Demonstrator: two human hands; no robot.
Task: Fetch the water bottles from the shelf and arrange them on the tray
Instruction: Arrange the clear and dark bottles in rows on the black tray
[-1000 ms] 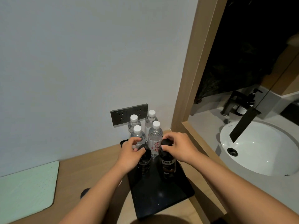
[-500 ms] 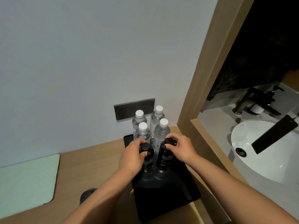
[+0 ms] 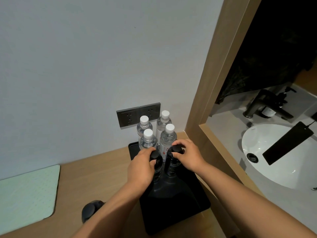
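Observation:
A black tray [image 3: 192, 203] lies on the wooden counter against the wall. Several clear water bottles with white caps [image 3: 168, 134] stand in two rows at its far end. In front of them stand two dark bottles with black caps. My left hand [image 3: 142, 169] grips the cap and neck of the left dark bottle [image 3: 157, 170]. My right hand [image 3: 188, 155] grips the top of the right dark bottle [image 3: 171, 167]. Both dark bottles are upright on the tray, side by side.
A grey double wall socket [image 3: 130, 116] sits behind the bottles. A pale green mat [image 3: 25, 191] lies at the left. A dark round object [image 3: 91, 210] sits below my left forearm. Beyond a wooden frame [image 3: 219, 83] at the right are a white basin [image 3: 277, 157] and black tap [image 3: 262, 105].
My hands moved the two dark bottles slightly further back toward the clear bottles. The camera view shifted, so the scene sits further right and lower.

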